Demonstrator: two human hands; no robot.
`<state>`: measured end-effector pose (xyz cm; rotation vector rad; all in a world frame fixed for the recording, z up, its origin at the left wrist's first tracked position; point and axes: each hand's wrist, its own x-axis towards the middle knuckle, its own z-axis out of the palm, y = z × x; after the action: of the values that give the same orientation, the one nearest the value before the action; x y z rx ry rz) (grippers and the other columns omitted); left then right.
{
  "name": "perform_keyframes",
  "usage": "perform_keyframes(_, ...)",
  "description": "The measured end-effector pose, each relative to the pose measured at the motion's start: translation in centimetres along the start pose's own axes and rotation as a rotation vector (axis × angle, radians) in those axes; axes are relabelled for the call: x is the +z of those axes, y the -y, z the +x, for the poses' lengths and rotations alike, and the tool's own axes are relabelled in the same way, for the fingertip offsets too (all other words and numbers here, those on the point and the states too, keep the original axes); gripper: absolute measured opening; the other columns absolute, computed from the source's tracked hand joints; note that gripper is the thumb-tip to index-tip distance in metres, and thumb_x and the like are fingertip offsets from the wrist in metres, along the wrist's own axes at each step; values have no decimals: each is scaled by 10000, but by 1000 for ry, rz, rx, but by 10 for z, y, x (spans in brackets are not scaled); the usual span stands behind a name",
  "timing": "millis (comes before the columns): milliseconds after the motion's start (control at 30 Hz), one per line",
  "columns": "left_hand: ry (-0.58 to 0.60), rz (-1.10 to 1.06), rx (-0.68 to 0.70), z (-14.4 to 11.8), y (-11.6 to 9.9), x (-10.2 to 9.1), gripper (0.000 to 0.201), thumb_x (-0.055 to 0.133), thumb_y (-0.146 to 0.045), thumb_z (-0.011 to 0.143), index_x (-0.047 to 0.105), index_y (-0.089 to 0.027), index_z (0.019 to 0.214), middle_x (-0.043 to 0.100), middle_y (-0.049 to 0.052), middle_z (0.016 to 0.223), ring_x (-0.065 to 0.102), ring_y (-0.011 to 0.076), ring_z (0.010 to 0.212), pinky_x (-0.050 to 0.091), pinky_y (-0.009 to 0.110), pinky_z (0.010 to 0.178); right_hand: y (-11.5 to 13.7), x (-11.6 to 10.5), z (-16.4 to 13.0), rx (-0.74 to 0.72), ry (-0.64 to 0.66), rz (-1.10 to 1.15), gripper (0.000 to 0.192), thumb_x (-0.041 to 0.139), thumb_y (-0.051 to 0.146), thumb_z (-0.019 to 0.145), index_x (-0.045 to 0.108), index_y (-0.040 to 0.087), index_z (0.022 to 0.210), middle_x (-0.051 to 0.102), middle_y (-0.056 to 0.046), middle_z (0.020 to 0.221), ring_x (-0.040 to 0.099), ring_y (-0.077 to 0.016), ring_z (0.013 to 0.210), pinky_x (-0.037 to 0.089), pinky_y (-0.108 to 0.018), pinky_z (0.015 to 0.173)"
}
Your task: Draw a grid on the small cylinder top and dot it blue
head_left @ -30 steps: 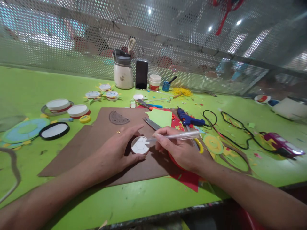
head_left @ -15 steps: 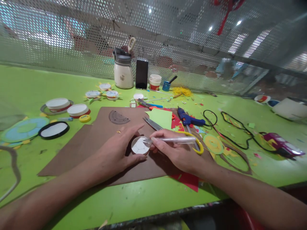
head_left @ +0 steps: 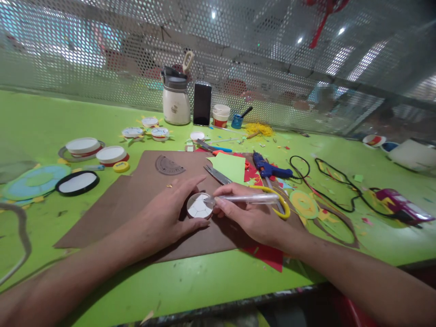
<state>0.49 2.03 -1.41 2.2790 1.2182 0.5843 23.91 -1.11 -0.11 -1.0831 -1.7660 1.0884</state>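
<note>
Left hand (head_left: 166,215) lies on the brown sheet (head_left: 136,200), thumb and forefinger curved around a small white disc (head_left: 200,205) marked with pencilled segments, steadying it flat. Right hand (head_left: 250,213) is clenched around a clear pen (head_left: 245,198), its tip touching the disc's right edge. Both sit near the middle of the green tabletop (head_left: 41,122), closer to its near edge than to the mesh wall (head_left: 102,59) at the far edge.

Just right of the right hand lie yellow-handled scissors (head_left: 277,202), and beyond them a blue glue gun (head_left: 269,170) with a black cord (head_left: 320,181) looping toward the right edge. A light green card (head_left: 228,165) and a protractor (head_left: 169,165) rest on the sheet's far part. Bare sheet lies left of the left hand, and bare green runs along the near edge.

Against the far edge stand a cream jug (head_left: 176,102) with its lid on, a dark phone (head_left: 202,104) upright, a white tub (head_left: 220,116), contents hidden, and a small blue pot (head_left: 236,121) holding a dark-handled tool. White lids (head_left: 97,150) rest toward the left edge.
</note>
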Motion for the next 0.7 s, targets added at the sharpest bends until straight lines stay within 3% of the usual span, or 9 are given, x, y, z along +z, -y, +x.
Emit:
perform_keyframes(267, -5, 11, 19, 0, 1, -1, 690, 738, -545, 861, 579, -238, 1458, 730, 134, 1289, 679, 385, 1164, 555, 498, 932, 2, -1, -1, 27, 8, -20, 153, 642, 394, 1024, 693, 253, 1055, 753, -22, 954, 709, -195, 876, 564, -326, 769)
perform_keyframes(567, -17, 5, 18, 0, 1, 0, 748, 752, -523, 854, 534, -254, 1516, 736, 124, 1300, 676, 376, 1166, 539, 476, 934, 6, -2, 0, 27, 9, -15, 145, 633, 384, 1020, 682, 250, 1042, 752, -24, 949, 712, -197, 889, 563, -326, 762)
perform_keyframes(700, -24, 9, 40, -1, 2, 0, 614, 747, -524, 864, 611, -268, 1405, 734, 104, 1267, 678, 357, 1128, 527, 449, 900, 6, -1, 0, 18, 17, -15, 136, 626, 368, 1017, 672, 241, 1034, 746, -25, 951, 703, -190, 873, 555, -324, 754)
